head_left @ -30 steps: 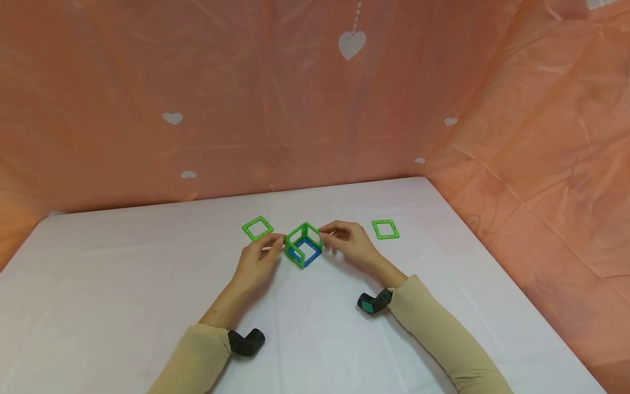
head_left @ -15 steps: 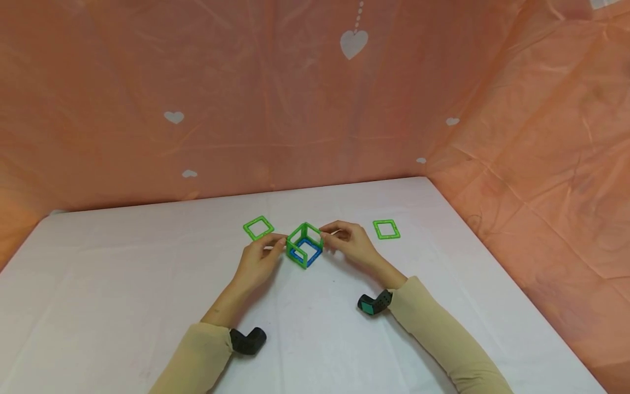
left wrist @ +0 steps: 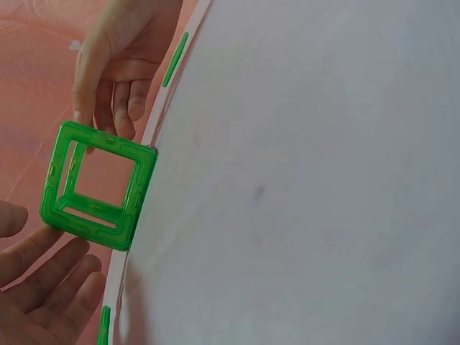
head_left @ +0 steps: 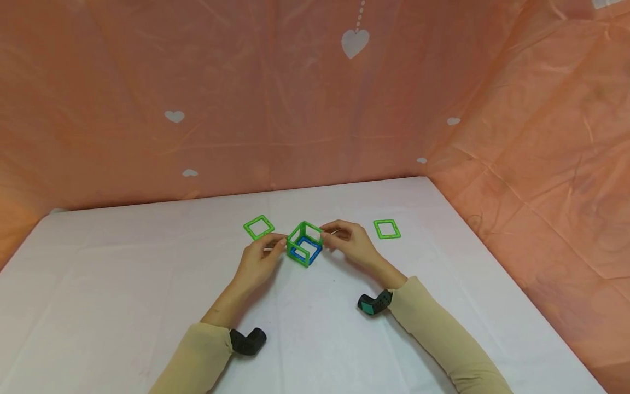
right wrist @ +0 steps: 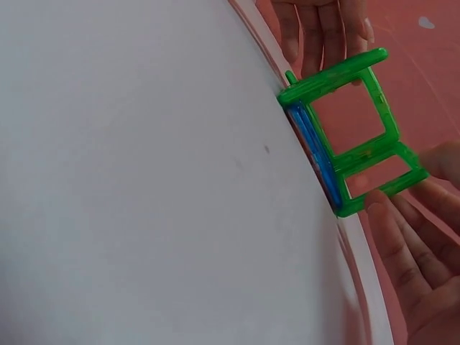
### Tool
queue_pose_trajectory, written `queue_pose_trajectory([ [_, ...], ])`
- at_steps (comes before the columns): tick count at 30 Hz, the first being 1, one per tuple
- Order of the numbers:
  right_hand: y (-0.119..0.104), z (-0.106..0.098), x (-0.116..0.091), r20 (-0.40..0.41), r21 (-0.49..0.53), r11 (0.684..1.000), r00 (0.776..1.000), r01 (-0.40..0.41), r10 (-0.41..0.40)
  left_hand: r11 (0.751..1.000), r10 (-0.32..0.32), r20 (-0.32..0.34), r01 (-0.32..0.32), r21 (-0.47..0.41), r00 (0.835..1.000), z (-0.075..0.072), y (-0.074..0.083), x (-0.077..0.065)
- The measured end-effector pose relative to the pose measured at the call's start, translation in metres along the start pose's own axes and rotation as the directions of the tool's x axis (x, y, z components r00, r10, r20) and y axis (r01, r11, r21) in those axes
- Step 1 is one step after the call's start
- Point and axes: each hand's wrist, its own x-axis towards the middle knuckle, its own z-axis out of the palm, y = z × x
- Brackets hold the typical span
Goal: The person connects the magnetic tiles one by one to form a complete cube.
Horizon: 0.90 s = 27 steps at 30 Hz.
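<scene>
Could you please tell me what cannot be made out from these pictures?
Blue square: hidden in the left wrist view by the green side of the frame.
Loose green square: cut off by the left wrist view's bottom edge.
Left hand: cut off there by the left edge.
Right hand: cut off by the right wrist view's right edge.
Dark speck: too small to identify in the head view.

Left hand (in the left wrist view) partly beyond the left edge.

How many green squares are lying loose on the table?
2: one green square just beyond the left hand, another green square right of the right hand.
</scene>
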Motion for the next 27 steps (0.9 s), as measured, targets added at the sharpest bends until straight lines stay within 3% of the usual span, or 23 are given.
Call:
queue_pose_trajectory([
  [16, 0.002, 0.004, 0.002, -0.006, -0.007, 0.999, 0.999, 0.033, -0.033, 0.999, -0.036, 0.026, 0.037, -0.030, 0.999, 0.003, -0.001, -0.001],
  [27, -0.009, 0.006, -0.002, 0.006, 0.034, 0.999, 1.000, -0.002, 0.002, 0.998, 0.024, 0.020, -0.023, -0.064, 1.000, 0.006, -0.003, -0.002],
])
